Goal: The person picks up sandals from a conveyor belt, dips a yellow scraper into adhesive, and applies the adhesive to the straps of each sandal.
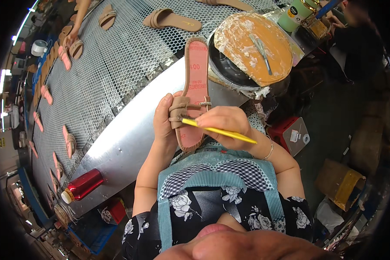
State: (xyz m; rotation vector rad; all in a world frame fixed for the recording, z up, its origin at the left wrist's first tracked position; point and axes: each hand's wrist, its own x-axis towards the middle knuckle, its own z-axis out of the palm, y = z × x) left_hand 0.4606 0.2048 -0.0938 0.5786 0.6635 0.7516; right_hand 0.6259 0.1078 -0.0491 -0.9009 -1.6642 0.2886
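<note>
Closest to me is the person's blue-green checked apron [216,170], worn over a dark flowered top [182,206]. Just beyond it, the right hand [226,122] pinches a yellow-handled brush [223,129] between thumb and fingers, its dark tip down at the straps of a sandal [196,65]; I can't tell whether the bristles touch them. The left hand [163,118] grips that sandal at its strapped side, some of its fingers hidden. The sandal is held up in front of the apron, with one end pointing away from the body and a pink face showing inside its brown border.

A red bottle [86,183] with a pale cap lies on its side on the metal ledge [130,113], off to the left. Past the sandal, at the right, a round orange-brown board [235,31] rests across a black pan [229,69], a thin tool [260,53] lying on it. Farther out, tan sandals [174,21] lie on a mesh surface [117,60], a green cup [294,16] stands beyond the board, and another person's hand [72,38] reaches toward a pink-faced sandal [65,59] at the upper left.
</note>
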